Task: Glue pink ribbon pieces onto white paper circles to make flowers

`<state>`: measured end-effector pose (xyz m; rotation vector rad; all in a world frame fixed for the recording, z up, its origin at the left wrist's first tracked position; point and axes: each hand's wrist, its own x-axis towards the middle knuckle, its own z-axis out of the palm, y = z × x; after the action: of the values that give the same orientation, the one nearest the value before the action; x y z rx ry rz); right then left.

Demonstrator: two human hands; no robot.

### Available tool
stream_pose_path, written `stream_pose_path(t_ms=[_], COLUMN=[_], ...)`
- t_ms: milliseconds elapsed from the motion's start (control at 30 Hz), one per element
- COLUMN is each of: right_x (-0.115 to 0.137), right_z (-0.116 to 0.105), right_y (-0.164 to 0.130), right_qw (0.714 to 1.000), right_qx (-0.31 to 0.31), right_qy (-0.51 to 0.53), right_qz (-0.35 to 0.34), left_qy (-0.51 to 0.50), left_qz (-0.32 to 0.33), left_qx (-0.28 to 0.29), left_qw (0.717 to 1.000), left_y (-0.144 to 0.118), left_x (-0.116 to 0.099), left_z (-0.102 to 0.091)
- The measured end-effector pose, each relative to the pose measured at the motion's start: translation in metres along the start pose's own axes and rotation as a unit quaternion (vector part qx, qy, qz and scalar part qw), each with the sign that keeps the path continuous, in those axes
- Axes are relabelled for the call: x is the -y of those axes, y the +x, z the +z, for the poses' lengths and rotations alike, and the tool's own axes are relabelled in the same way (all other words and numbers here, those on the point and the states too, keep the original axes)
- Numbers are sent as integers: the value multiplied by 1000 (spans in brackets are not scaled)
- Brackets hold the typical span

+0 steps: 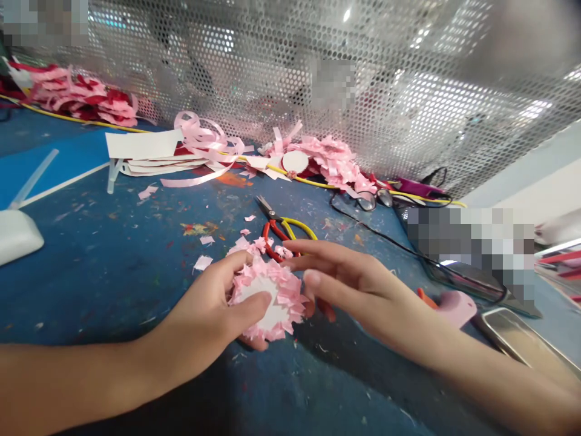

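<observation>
My left hand [218,303] grips a round pink ribbon rosette [290,293], its thumb pressed on the white disc in the middle. Pink ribbon petals stick out all round the disc. Close by on the right, my right hand [345,275] has its fingers stretched out and apart, with the fingertips near the rosette's edge; whether they touch it I cannot tell. Just beyond the hands lies a pair of scissors [273,218] with one red and one yellow handle, blades parted a little. Small pink ribbon scraps [203,262] are scattered around them.
A perforated metal panel [254,66] borders the paint-stained blue table [113,254] at the back. Along it lie white card strips [143,145], curled pink ribbon [206,136], and a pile of pink rosettes [336,157]. A black cable [385,233] and a phone-like object [531,339] are on the right.
</observation>
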<state>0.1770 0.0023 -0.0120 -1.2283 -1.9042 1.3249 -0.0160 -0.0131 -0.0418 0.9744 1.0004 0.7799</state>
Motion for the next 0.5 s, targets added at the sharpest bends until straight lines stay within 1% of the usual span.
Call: stream_pose_path(t_ms=[67, 133, 200, 300, 400, 500], right_x=[0, 2, 4, 4, 1, 0], right_z=[3, 5, 6, 4, 2, 1], right_y=[0, -1, -4, -8, -9, -11], right_qw=[999, 994, 981, 951, 929, 917], right_qx=[-12, -39, -68, -98, -129, -155], right_qy=[-33, -97, -168, -255, -283, -285], right_qz=[-5, -26, -65, -147, -199, -233], left_qy=[8, 17, 22, 25, 32, 16], left_qz=[1, 3, 4, 1, -3, -5], left_qx=[-2, -2, -2, -9, -23, -35], left_qw=[1000, 1000, 1000, 1000, 999, 999], left_y=[0, 0, 0, 0, 0, 1], left_x=[1, 2, 1, 0, -1, -1], left_z=[0, 0, 0, 1, 0, -1])
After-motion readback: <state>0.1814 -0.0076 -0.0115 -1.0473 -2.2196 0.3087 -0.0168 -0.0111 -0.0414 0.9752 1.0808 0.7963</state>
